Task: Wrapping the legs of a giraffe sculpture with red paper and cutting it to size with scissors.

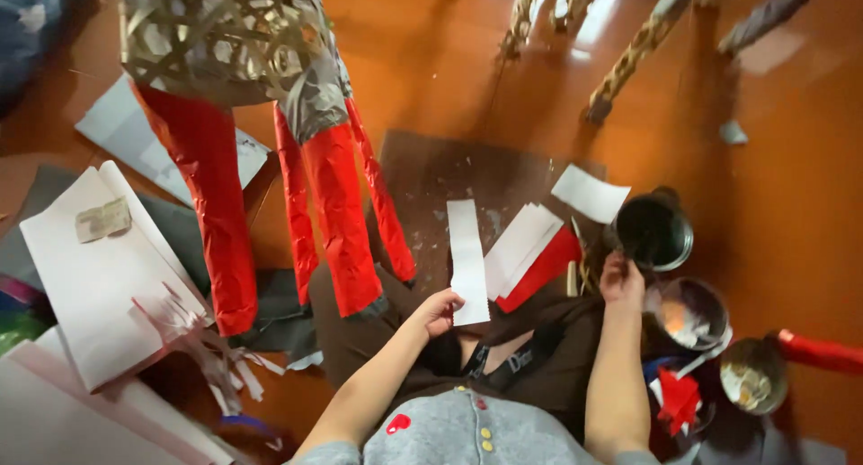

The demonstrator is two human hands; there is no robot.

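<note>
My left hand (pixel 438 310) pinches the lower end of a long white paper strip (pixel 467 249), which stands up over a brown cardboard sheet (pixel 431 173) on the floor. My right hand (pixel 620 279) reaches toward a dark metal pot (pixel 654 233) and touches its near rim; whether it holds anything I cannot tell. A stack of white strips (pixel 521 247) lies on red paper (pixel 544 269) between the hands. A woven frame figure (pixel 225 34) with red paper-covered legs (pixel 202 195) stands at the upper left.
Large white paper sheets (pixel 99 276) and paper scraps lie at the left. Two small metal bowls (pixel 692 310) (pixel 751 373) and red paper bits (pixel 679 400) sit at the right. Another white strip (pixel 589 194) lies near the pot. Bare stick legs (pixel 629 61) stand at the top on the orange floor.
</note>
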